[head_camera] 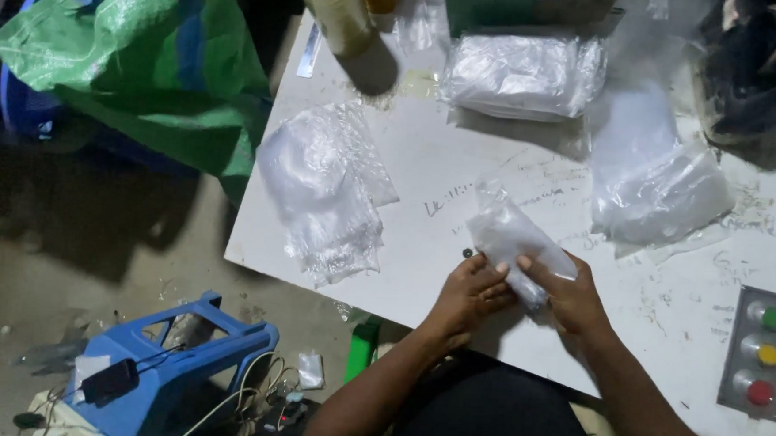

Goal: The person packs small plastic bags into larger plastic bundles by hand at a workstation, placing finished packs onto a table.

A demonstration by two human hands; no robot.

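Observation:
Both my hands hold one small clear plastic bag point(504, 233) just above the white table point(420, 273) near its front edge. My left hand point(471, 293) pinches the bag's lower end from the left. My right hand point(570, 294) grips the same end from the right, thumb on top. The bag's open end points up and away from me. A crumpled heap of clear plastic bags point(328, 188) lies to the left of my hands on the table.
Two stacks of clear bags lie at the back middle point(524, 75) and right point(660, 184). A grey panel with green, yellow and red buttons point(760, 352) sits front right. A jar point(339, 10) stands at the back. Off the table: a green sack point(149, 55), a blue plastic stool point(177, 357).

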